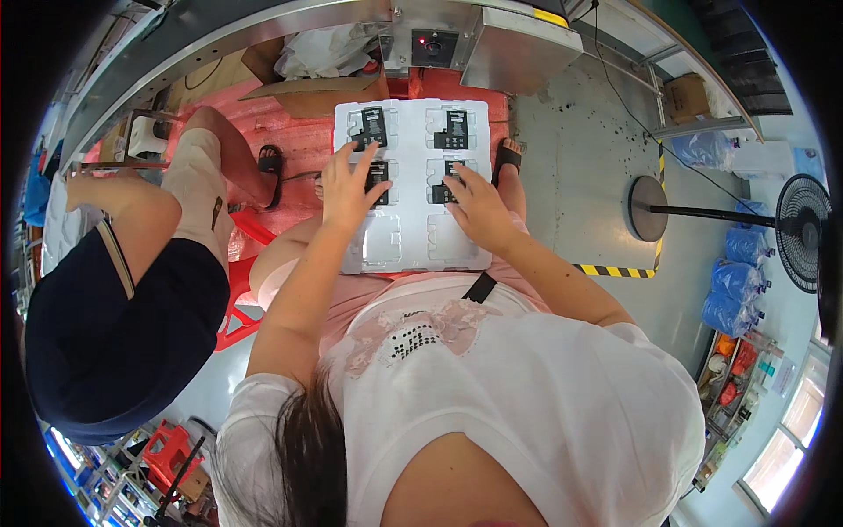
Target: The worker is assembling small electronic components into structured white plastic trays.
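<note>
On my lap lies a white plastic tray (415, 241) with shaped recesses in rows. Flat black batteries, like those of phones, lie in its far and middle rows: one far left (374, 125), one far right (456, 127), one middle left (378, 176) and one middle right (436, 189). My left hand (349, 189) is open over the tray's left side, fingertips at the far left battery and thumb at the middle left one. Spread fingers of my right hand (481, 211) touch the middle right battery. The near two recesses hold nothing.
A person in dark clothing (132, 325) sits close on my left. Ahead stand a metal bench frame (299, 18) and a metal box (518, 53). A floor fan (801, 233) and blue water bottles (733, 290) are at right. A red stool (239, 290) is at left.
</note>
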Motion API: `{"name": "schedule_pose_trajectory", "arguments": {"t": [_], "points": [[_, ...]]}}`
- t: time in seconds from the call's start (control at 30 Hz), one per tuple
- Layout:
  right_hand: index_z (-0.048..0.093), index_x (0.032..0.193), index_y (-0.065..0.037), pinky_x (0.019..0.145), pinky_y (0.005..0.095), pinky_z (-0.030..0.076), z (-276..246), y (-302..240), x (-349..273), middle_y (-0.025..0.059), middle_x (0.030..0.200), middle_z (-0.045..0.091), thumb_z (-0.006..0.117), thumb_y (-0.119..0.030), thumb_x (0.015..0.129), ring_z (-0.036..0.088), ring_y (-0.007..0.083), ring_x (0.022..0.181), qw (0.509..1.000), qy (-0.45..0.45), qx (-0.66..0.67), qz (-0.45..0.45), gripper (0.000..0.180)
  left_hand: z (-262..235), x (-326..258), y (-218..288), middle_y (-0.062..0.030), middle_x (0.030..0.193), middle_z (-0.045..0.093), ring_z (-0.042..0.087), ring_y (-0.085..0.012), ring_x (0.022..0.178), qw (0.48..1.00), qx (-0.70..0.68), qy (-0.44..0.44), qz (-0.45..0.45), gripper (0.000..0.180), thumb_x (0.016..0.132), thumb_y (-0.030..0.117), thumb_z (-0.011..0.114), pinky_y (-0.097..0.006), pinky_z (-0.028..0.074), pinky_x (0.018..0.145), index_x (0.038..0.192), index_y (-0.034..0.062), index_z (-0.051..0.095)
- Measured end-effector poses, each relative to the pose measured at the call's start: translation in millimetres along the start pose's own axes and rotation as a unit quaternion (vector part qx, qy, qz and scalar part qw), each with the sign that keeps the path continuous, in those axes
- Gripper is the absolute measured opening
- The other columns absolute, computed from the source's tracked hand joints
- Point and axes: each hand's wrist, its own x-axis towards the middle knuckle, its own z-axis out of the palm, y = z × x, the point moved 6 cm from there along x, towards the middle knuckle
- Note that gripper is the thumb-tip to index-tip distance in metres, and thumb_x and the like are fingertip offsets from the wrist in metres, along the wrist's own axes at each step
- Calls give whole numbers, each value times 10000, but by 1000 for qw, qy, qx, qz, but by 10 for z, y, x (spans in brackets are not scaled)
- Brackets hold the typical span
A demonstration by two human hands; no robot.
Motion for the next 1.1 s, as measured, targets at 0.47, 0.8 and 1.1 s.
{"name": "schedule_pose_trajectory", "arguments": {"t": [0.47, 0.8, 1.1], "points": [[609, 954, 6, 715, 335, 475, -2574, 256, 2011, 186, 895, 586, 562, -150, 835, 590, 274, 791, 885, 462, 39, -51, 202, 46, -20, 531, -226, 1433, 206, 172, -377, 1344, 998, 53, -39, 9, 819, 771, 462, 606, -601, 175, 1029, 1370, 13, 273], [607, 1129, -80, 852, 431, 426, -2614, 910, 3063, 168, 1192, 516, 556, -529, 802, 502, 312, 1085, 866, 211, -219, 396, 558, 697, -300, 1057, -205, 1436, 233, 156, -312, 1367, 970, 17, -177, 166, 718, 766, 413, 613, -574, 96, 1067, 1305, -7, 388], [602, 1085, -32, 775, 386, 446, -2625, 1299, 3043, 161, 1054, 573, 686, -403, 729, 558, 272, 960, 878, 300, -112, 356, 521, -1673, 1654, 958, -138, 1003, 595, 544, -303, 962, 910, -75, 268, 307, 204, 801, -35, 524, -397, 413, 844, 998, 10, 556]]}}
